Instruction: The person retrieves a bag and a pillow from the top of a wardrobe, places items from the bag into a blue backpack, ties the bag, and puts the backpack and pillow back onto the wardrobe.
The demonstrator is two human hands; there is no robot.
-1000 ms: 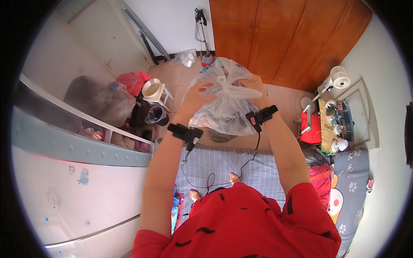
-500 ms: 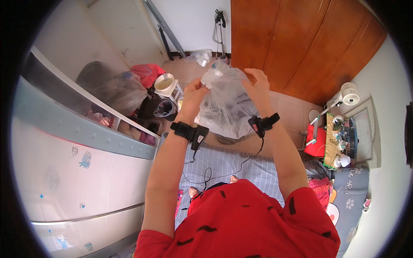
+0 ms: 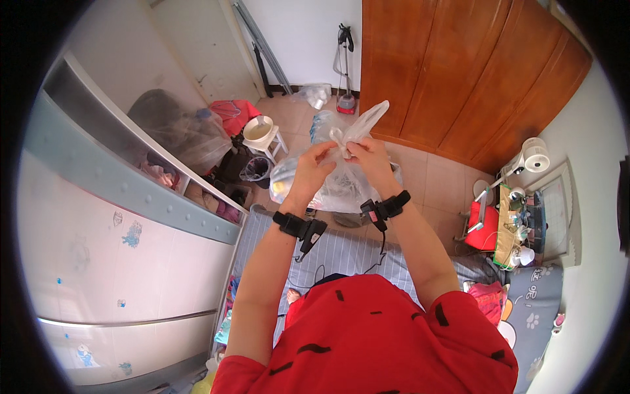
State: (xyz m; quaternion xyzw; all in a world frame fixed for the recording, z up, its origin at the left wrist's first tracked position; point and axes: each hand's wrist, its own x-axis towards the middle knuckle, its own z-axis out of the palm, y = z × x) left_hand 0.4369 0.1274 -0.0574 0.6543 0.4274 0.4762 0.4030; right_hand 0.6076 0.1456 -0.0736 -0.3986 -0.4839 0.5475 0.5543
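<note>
Just past the striped bed (image 3: 348, 246), above the tiled floor (image 3: 433, 174), a bulky translucent plastic bag (image 3: 346, 187) sits below both hands, its neck gathered into a knot-like twist with one long ear (image 3: 373, 118) sticking up and to the right. The right hand (image 3: 369, 157) pinches that twist between thumb and fingers; the left hand (image 3: 316, 167) has bent fingers at its left side, though whether they grip the film I cannot tell. What could go wrong, as I judge it, begins with the thin film: a hard outward pull might tear the neck, and slick plastic could slide out of a light pinch, letting the gather loosen. Lumpy contents may drag on the neck if the load tips. A thin cable (image 3: 384, 243) hanging from the right wrist strap (image 3: 394, 202) could snag on the bag, and the lined bin (image 3: 256, 169) near its left side might be knocked if the bag swings
</note>
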